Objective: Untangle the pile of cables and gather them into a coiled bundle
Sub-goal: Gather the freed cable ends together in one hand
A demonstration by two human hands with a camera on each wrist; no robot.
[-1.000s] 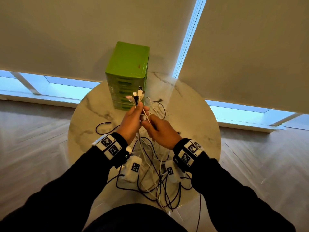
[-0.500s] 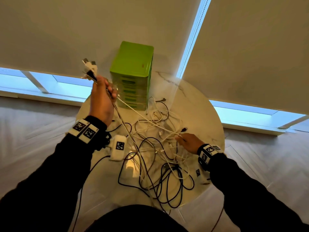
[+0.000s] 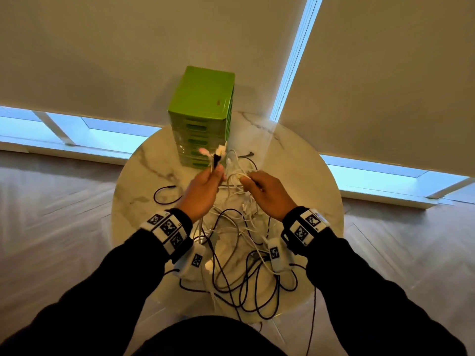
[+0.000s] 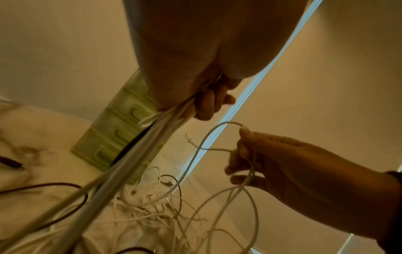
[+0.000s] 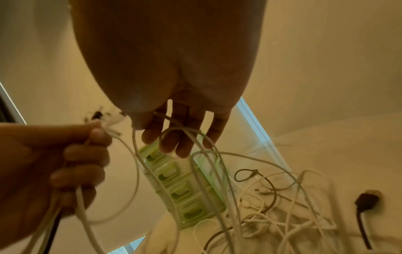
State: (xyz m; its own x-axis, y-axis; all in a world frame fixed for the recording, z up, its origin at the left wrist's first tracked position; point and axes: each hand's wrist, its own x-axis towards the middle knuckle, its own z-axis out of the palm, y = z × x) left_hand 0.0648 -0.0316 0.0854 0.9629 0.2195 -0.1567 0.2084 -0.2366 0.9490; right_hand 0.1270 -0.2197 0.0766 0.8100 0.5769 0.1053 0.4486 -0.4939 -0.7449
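Status: gathering phase, coil not yet formed.

Left hand [image 3: 203, 192]: fist closed round a bunch of white and black cable runs, with the connector ends [image 3: 215, 154] protruding above the thumb. Compared with half a second earlier: lowered from a raised position out at the left and returned to centre, just in front of the green drawer unit [image 3: 203, 116]. Held runs visible in the left wrist view as taut strands [image 4: 121, 165] leading down toward the table.

Right hand [image 3: 270, 194]: fingers loosely curled, pinching a loop of white cable [image 5: 185, 135]. Compared with half a second earlier: lifted off the pile at the table's right side and brought up close to the left hand, not touching it.

Cable pile [image 3: 239, 255]: mostly resting on the round marble table [image 3: 144, 160], white and black strands overlapping beneath both wrists. One black strand draped over the near edge. One black connector end [image 3: 164, 194] lying apart at the left.

Interpretation: outward pull judged complete; one length drawn free and now carried back as a loop for transfer into the left-hand grip. Probable next step: lay loop against held bunch, repeat.

Caution: remaining strands heavily crossed; snagging likely on further pulls. Loose connectors liable to catch on the drawer unit.
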